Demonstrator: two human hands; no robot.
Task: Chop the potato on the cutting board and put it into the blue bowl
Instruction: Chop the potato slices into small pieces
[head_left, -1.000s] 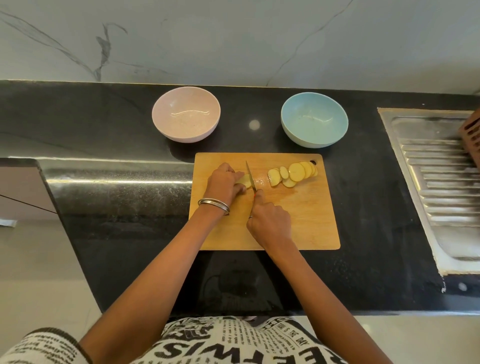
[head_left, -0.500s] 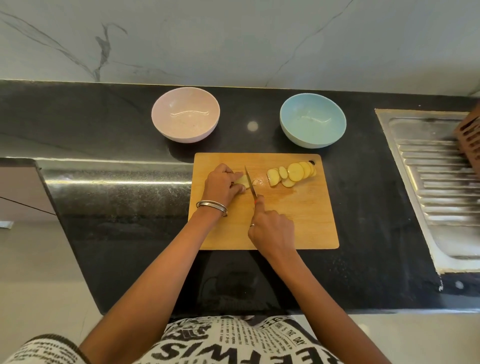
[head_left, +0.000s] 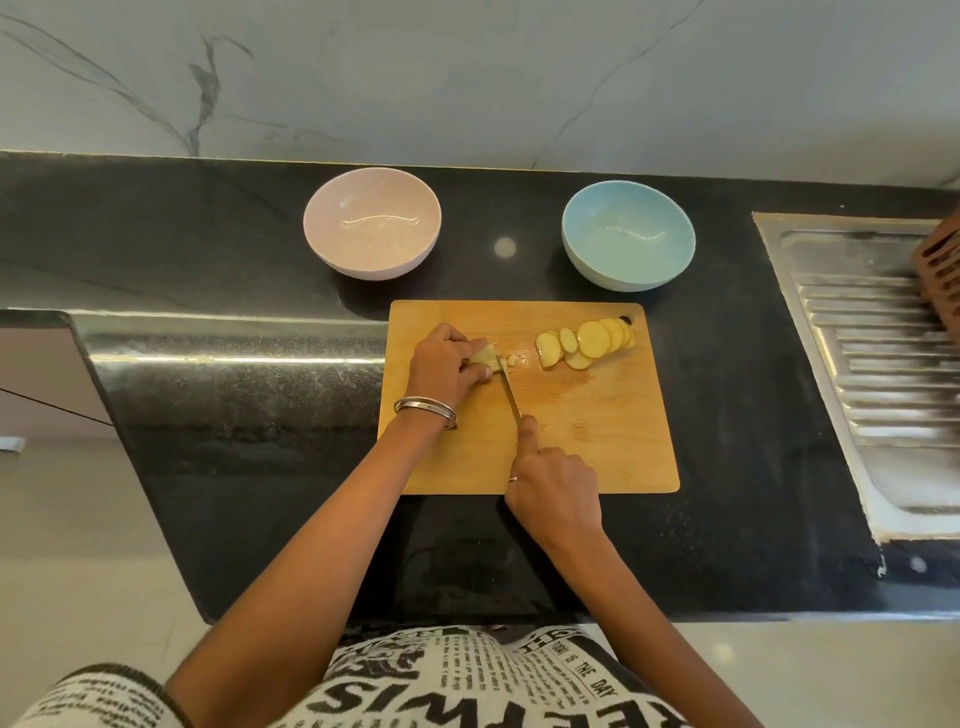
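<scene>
Black stone table (head_left: 753, 364) under a marbled wall; steel sink drainer (head_left: 883, 374) at right, cut off by the frame edge.

Head view. Wooden board (head_left: 597, 441) sits near the front edge. Behind it: pink bowl (head_left: 372, 223) to the left, blue bowl (head_left: 628, 235) to the right, both showing nothing inside.

Left hand (head_left: 441, 366), fingers curled, pinches the potato (head_left: 485, 358) stub at board left. Right hand (head_left: 558, 483) is wrapped round the knife (head_left: 511, 397) handle, index finger laid along the spine; blade edge sits at the stub's right face. Cut slices (head_left: 587, 343) lie overlapped at the board's far right corner, apart from the stub.

Step in hand, as judged: slicing, nearly through the potato; no transfer to the blue bowl yet. Next move calls for the last cuts with fingertips tucked clear of the blade, since the stub is short.

Hidden: knife handle is inside the fist; most of the stub is covered by the fingers. A brown slatted object (head_left: 943, 275) at the right edge is blurred, not identifiable.
</scene>
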